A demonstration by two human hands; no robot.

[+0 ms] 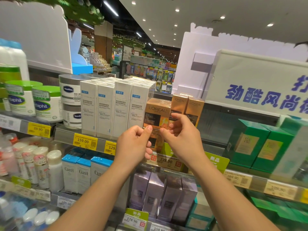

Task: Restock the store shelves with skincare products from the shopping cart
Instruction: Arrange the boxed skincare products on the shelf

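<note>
Two hands meet at the front of a skincare shelf (100, 145). Leftmost stand green-lidded Cetaphil jars (47, 104), then stacked Vaseline jars (71, 104), then a row of tall white boxes (115, 105). Next, the left hand (133, 144), fingers curled, pinches the lower left edge of a gold L'Oréal box (157, 112) stacked on another like it. The right hand (181, 137) grips the same box's right side, thumb at its lower front. Two taller gold L'Oréal boxes (188, 107) stand just behind, and green boxes (260, 144) sit further right.
</note>
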